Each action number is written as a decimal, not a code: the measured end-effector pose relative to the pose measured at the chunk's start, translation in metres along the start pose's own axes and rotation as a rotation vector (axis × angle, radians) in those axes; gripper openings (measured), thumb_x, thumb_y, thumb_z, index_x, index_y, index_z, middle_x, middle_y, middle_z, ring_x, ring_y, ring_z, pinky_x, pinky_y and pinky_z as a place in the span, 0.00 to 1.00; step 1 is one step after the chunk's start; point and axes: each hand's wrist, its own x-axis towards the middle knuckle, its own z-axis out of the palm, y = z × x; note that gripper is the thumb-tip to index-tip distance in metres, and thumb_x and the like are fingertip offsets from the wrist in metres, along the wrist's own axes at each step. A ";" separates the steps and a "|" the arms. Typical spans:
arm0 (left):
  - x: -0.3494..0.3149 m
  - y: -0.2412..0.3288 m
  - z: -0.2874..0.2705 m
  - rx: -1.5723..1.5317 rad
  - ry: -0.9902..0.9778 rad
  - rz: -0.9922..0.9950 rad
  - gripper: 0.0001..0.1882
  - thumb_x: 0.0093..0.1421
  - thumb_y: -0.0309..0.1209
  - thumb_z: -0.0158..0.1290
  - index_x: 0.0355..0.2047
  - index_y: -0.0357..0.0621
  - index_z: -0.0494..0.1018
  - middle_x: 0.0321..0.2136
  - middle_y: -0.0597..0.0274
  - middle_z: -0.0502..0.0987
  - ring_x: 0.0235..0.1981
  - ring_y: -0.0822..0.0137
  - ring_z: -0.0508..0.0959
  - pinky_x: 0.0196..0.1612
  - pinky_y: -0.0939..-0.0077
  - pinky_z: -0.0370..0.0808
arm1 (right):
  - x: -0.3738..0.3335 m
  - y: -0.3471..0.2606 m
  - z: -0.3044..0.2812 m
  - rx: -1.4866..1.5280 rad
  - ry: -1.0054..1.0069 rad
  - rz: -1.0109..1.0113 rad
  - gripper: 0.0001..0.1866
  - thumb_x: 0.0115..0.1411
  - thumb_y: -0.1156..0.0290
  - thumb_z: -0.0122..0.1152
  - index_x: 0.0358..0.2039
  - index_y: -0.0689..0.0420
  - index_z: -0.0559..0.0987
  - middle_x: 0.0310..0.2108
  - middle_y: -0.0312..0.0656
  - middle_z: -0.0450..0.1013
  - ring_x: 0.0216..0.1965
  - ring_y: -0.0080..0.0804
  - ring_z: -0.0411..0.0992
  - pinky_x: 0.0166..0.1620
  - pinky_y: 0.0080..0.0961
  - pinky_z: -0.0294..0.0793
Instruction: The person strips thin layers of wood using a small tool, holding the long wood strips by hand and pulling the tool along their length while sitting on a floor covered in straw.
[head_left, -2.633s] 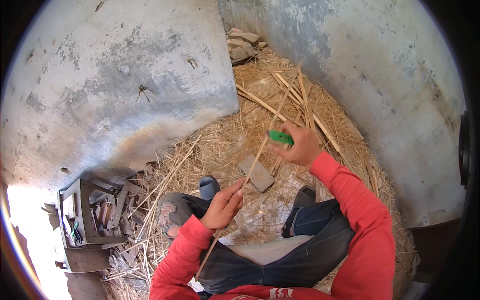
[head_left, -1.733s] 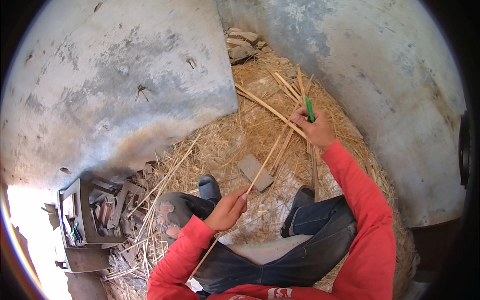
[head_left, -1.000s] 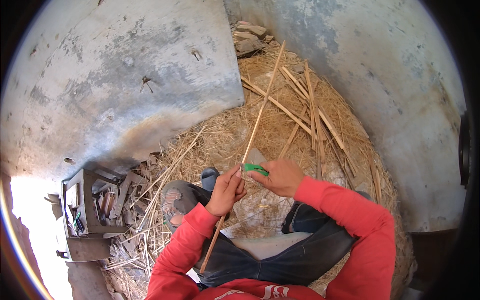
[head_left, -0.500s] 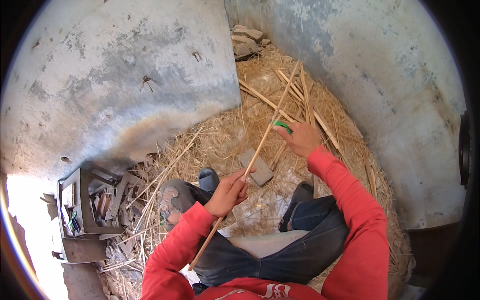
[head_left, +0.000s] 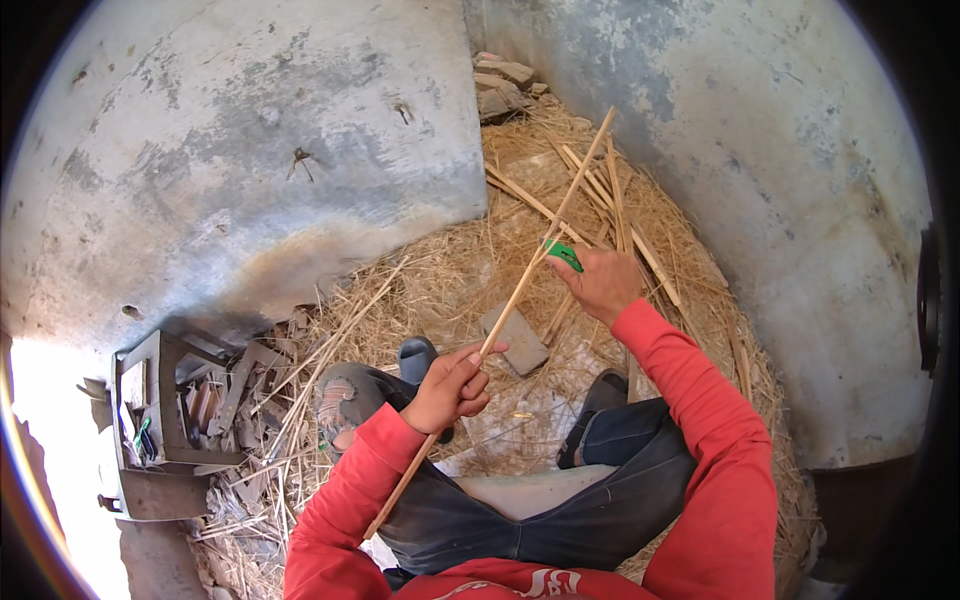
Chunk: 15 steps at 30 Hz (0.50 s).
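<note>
A long, thin wooden stick (head_left: 518,293) slants from beside my left thigh up toward the corner of the walls. My left hand (head_left: 452,388) is closed around its lower half, thumb lying along the wood. In my right hand (head_left: 604,283) I grip a green utility knife (head_left: 564,254), its front end against the stick's upper half. Where the knife meets the wood, the blade is too small to make out. Beyond my right hand several pale wooden strips (head_left: 650,262) lie crossed on the shavings.
Curly shavings (head_left: 440,270) cover the floor around my feet. A flat brick (head_left: 516,340) lies between my slippers. At the left stands a broken wooden frame (head_left: 165,400) full of scraps. Stone rubble (head_left: 500,85) sits in the corner. Worn grey walls (head_left: 250,150) rise ahead and at the right.
The stick has shifted slightly, its far end a little up and right, its near end down and left. My left index finger has stretched outward. The knife stays against the stick.
</note>
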 end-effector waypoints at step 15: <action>-0.007 0.008 0.003 -0.143 0.009 -0.093 0.24 0.75 0.37 0.36 0.65 0.35 0.59 0.14 0.76 0.49 0.09 0.80 0.50 0.16 0.82 0.51 | 0.002 0.019 -0.010 0.209 0.076 -0.084 0.21 0.60 0.46 0.62 0.32 0.54 0.81 0.19 0.42 0.75 0.19 0.39 0.75 0.24 0.34 0.73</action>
